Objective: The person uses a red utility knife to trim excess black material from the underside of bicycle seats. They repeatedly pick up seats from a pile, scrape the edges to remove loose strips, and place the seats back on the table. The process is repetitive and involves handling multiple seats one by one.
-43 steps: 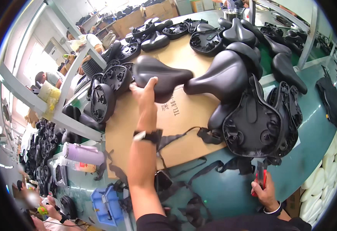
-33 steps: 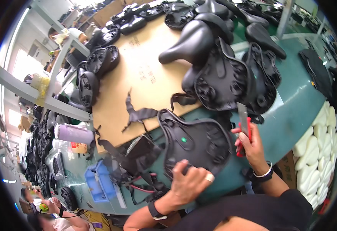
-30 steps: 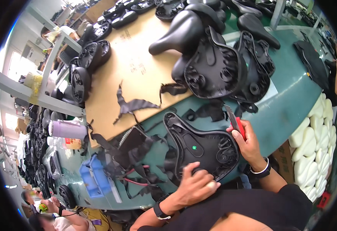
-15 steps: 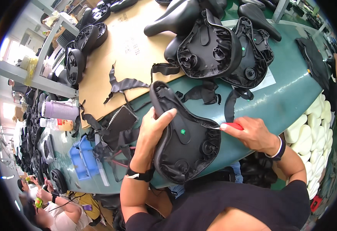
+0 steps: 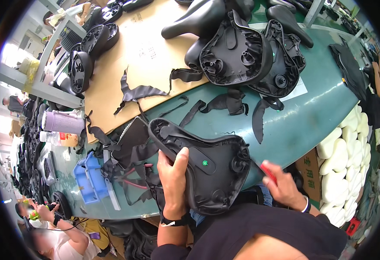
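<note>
A black bicycle saddle (image 5: 203,173) is turned underside up at the table's near edge, its nose toward the upper left. A small green sticker marks its base, and wrinkled black cover material is folded in around the wide end. My left hand (image 5: 174,177) grips the saddle's left side, the thumb on the underside. To the right of the wide end, my right hand (image 5: 283,186) is closed around a red-handled knife (image 5: 269,171), partly blurred, with its thin blade pointing at the saddle's rim. Whether the blade touches the rim I cannot tell.
Upturned saddles (image 5: 235,56) stand at the back. Black offcuts (image 5: 229,103) lie across the green table and the cardboard sheet (image 5: 142,47). At left are a blue bin (image 5: 88,177), a lilac tumbler (image 5: 64,122) and a bottle (image 5: 60,138). White foam pads (image 5: 344,160) are stacked at right.
The saddle has come down toward me and rotated, with my left hand still on it. My right hand has moved down with the knife, off the upper rim to the right side.
</note>
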Tool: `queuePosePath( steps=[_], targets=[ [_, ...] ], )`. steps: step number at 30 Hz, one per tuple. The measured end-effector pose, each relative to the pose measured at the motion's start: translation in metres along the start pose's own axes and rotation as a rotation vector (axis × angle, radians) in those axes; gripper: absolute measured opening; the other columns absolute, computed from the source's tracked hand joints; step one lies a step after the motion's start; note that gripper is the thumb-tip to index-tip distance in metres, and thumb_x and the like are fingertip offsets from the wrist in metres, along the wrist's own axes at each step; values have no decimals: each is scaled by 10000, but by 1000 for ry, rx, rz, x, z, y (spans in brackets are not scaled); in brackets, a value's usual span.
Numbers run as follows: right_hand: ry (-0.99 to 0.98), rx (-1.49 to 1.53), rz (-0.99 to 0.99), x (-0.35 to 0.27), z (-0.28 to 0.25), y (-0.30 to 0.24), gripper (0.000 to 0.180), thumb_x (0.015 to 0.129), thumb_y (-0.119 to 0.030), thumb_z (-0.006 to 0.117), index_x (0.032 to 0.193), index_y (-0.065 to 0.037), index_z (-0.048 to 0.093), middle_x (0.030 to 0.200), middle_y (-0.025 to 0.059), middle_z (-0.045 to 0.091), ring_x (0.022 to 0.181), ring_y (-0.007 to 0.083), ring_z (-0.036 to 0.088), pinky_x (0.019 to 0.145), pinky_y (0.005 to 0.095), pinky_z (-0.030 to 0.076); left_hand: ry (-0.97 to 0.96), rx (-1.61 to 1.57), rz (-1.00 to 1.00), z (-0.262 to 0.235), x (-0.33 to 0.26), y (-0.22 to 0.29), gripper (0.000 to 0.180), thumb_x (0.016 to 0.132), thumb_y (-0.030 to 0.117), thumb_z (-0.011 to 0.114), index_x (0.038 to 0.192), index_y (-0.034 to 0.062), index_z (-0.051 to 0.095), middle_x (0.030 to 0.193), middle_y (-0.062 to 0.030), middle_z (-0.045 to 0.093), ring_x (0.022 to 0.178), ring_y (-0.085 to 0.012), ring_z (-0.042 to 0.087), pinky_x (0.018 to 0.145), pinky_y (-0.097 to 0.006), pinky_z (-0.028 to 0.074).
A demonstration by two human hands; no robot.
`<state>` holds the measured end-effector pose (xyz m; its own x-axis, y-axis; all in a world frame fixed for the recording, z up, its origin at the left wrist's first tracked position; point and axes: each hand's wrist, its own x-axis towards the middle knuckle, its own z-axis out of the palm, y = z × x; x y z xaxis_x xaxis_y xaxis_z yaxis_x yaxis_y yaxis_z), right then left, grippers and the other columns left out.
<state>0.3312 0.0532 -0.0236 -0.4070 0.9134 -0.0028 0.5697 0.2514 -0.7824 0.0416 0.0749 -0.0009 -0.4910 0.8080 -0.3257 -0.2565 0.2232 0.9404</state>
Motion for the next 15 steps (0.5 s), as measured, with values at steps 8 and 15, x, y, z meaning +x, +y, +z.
queuePosePath(
  steps=[8, 15],
  targets=[
    [134, 241, -115, 115, 8, -8, 555, 833, -52, 661, 1339, -51, 435, 1125, 146, 629, 878, 213, 667, 745, 331, 536, 191, 42, 174, -11, -24, -25, 418, 856, 154, 676, 1182, -20, 480, 1107, -76, 523, 981, -141, 493, 881, -295, 412],
    [-62, 396, -164, 96, 1, -43, 588, 840, -117, 684, 1348, -28, 402, 1078, 154, 659, 931, 228, 686, 841, 339, 529, -307, 1033, 785, 29, -20, 7, 491, 689, 176, 787, 1122, 64, 582, 1097, -109, 595, 1026, -306, 525, 898, -407, 381]
  ],
)
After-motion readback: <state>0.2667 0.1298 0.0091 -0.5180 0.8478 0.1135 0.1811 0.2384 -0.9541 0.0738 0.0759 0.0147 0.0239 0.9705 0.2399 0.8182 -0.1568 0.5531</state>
